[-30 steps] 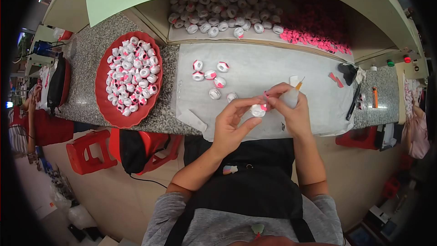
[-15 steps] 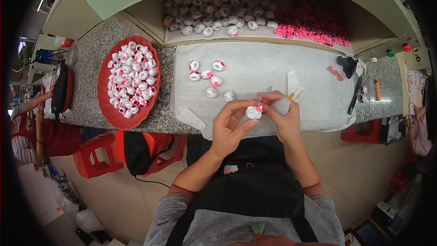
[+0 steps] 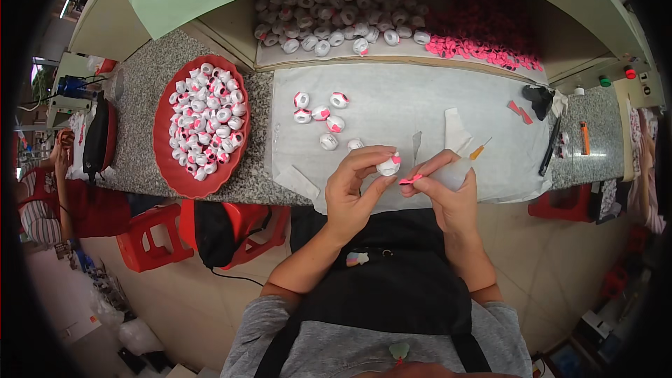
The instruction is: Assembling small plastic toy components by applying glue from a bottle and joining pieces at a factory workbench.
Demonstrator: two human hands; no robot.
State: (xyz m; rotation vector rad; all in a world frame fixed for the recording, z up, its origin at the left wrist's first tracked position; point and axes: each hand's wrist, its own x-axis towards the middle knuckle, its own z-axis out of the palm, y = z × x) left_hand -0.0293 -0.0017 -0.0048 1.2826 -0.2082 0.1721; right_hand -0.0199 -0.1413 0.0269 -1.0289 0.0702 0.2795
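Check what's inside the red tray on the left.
The red tray holds a heap of small white balls with pink patches, piled to the rim. The tray floor and lower layers are covered.

Red tray (image 3: 168,161), white-and-pink balls (image 3: 210,119)

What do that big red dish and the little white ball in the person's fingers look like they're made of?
The red dish looks like moulded plastic: even colour, smooth rim with a dull sheen. The white ball in the left hand seems matte plastic or resin with a pink patch; too small to be sure.
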